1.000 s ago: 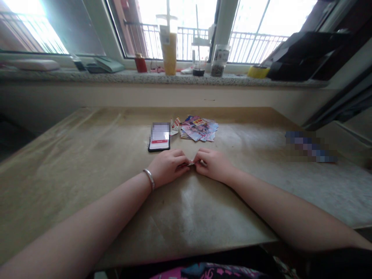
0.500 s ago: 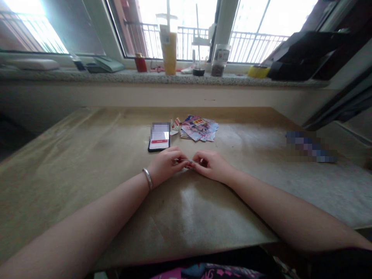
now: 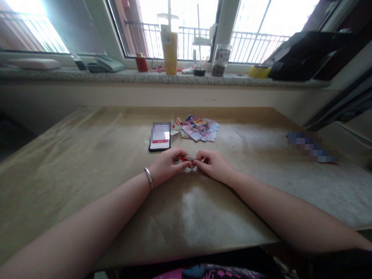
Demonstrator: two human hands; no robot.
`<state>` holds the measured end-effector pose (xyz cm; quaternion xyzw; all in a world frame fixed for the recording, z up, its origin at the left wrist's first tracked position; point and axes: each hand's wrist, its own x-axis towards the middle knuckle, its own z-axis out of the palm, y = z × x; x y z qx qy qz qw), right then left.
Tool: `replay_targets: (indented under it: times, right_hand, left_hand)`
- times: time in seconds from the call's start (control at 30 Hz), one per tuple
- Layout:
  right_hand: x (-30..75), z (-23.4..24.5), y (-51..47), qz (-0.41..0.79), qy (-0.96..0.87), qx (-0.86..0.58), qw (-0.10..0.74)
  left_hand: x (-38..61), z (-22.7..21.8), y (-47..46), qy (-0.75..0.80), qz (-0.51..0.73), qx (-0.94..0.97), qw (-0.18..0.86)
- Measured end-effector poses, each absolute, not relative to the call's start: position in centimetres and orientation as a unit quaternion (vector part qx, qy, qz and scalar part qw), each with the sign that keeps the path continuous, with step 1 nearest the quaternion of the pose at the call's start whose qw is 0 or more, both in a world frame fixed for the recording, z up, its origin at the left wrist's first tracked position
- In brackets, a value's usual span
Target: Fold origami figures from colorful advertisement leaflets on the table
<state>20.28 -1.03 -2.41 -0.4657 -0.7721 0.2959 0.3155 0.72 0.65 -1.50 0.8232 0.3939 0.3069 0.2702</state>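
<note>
My left hand [image 3: 170,162] and my right hand [image 3: 210,162] meet over the middle of the table, fingertips nearly touching. Between them is a small piece of red and white paper [image 3: 186,158], mostly hidden by the fingers. The left thumb and fingers are closed on it, and the right fingertips pinch its right end. A phone [image 3: 159,144] with a lit screen lies just beyond my left hand. Beyond both hands are a crumpled white scrap with red print [image 3: 175,126] and a pile of colourful printed sheets [image 3: 200,130].
A blurred, dark bluish object [image 3: 312,147] lies on the table [image 3: 87,174] at the right. Along the windowsill [image 3: 139,78] stand a tall cup of yellow drink [image 3: 170,50], a red container [image 3: 141,62], a lidded cup [image 3: 199,58], yellow tape [image 3: 259,71] and a black bag [image 3: 302,58].
The paper between my hands has turned, and more of its red side shows. My fingers have shifted slightly around it; the view has moved a little.
</note>
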Motion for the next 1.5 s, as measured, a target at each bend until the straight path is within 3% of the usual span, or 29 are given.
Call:
replay_targets:
  times: [0.4, 0.7, 1.17, 1.5]
  right_hand:
    - [19.86, -2.69, -0.68, 0.383, -0.707, -0.473, 0.359]
    - [19.75, -2.67, -0.86, 0.387, -0.716, -0.486, 0.317]
    - [19.46, -2.48, -1.35, 0.337, -0.801, -0.413, 0.271]
    - [19.33, -2.22, -1.57, 0.279, -0.815, -0.427, 0.276]
  left_hand:
    - [0.95, -2.26, 0.78, 0.373, 0.290, 0.811, 0.344]
    - [0.78, -1.88, 0.60, 0.347, 0.287, 0.841, 0.299]
    - [0.94, -1.75, 0.37, 0.379, 0.295, 0.855, 0.197]
    - [1.10, -1.45, 0.22, 0.336, 0.357, 0.833, 0.257]
